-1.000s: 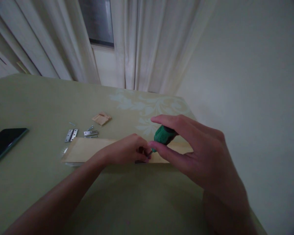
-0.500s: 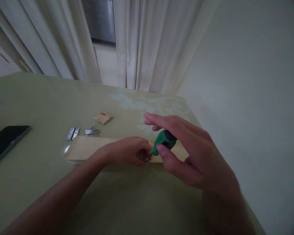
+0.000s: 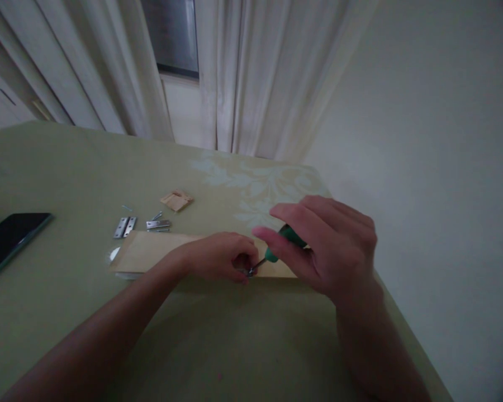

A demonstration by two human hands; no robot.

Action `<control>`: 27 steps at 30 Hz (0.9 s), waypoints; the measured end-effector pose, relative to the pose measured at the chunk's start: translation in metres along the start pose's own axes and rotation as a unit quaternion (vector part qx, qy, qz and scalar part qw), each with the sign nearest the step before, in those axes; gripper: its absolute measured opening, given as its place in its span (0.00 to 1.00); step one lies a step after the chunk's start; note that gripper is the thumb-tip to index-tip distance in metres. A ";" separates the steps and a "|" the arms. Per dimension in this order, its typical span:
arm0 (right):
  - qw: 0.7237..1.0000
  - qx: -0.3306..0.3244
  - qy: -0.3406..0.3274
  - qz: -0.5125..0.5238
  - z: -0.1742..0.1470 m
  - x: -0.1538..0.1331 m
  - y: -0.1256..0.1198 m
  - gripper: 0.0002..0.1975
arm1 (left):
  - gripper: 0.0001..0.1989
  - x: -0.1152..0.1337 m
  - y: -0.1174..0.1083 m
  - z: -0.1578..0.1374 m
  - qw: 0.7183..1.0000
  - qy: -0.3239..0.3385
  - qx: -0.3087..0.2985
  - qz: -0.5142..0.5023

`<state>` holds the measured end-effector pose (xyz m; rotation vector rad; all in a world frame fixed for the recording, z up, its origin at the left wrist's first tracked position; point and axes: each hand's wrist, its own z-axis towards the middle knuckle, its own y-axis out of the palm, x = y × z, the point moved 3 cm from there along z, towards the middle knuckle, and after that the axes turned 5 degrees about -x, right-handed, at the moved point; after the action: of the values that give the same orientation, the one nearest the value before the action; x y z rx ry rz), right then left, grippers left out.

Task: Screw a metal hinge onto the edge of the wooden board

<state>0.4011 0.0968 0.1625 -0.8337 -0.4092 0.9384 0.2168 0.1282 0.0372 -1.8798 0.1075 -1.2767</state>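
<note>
A pale wooden board (image 3: 155,251) lies crosswise in front of me. My left hand (image 3: 224,257) rests on its middle, fingers curled and pinching a small metal piece (image 3: 248,272) at the near edge; it looks like a hinge, though the fingers partly cover it. My right hand (image 3: 331,245) is wrapped around the green handle of a screwdriver (image 3: 272,254). The screwdriver leans, its tip reaching down to the metal piece beside my left fingertips. Whether a screw sits under the tip is too small to tell.
Behind the board's left part lie a metal hinge (image 3: 124,227), another hinge (image 3: 158,224) with several screws around it, and a small brown packet (image 3: 176,200). A dark phone (image 3: 12,243) lies at the left. The wall (image 3: 444,195) stands close on the right.
My right hand has shifted slightly right and its fingers have closed more around the screwdriver handle, and the shaft now shows. My left hand has stayed in place.
</note>
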 end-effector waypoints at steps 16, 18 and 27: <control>0.893 -0.326 -0.222 -0.217 0.044 -0.003 -0.025 0.11 | 0.10 0.000 -0.005 0.008 0.999 -0.016 -0.026 -0.022; 0.854 -0.351 -0.313 -0.222 0.048 -0.003 -0.030 0.02 | 0.10 0.001 -0.006 0.009 1.000 -0.014 -0.024 -0.011; 0.771 -0.587 -0.039 -0.244 0.059 0.003 -0.031 0.13 | 0.13 0.008 -0.002 0.001 1.000 -0.012 -0.006 -0.009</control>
<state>0.3820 0.1158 0.2234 -1.7041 -1.2875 0.1135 0.2207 0.1258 0.0445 -1.9094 0.0867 -1.2684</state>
